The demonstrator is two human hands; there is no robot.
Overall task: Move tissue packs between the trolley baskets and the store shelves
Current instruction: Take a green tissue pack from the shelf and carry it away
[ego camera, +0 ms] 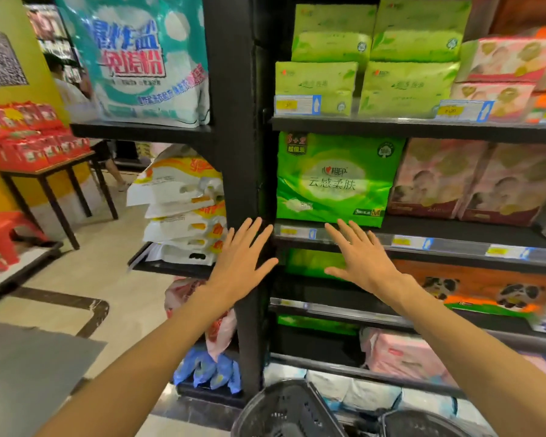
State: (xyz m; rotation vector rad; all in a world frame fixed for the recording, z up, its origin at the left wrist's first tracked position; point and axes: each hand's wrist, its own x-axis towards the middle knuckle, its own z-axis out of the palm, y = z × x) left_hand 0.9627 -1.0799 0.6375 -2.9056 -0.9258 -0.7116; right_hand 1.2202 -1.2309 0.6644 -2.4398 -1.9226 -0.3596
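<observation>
Before the dark shelf post [234,171], the left hand [238,263] hangs flat with its fingers spread, holding nothing, fingertips near the level of the shelf edge [423,244]. Just right of the post, the green pack [334,179] stands upright on that shelf, its left side against the upright and pink packs [473,181] touching its right. Below its front, the right hand [360,257] is likewise flat, spread and empty, fingertips just short of the pack's bottom edge. The pack looks soft, light and bulky, its film wrap probably slick, so a hand on each side, squeezing gently, seems the surest hold. Two baskets [284,411] wait below.
</observation>
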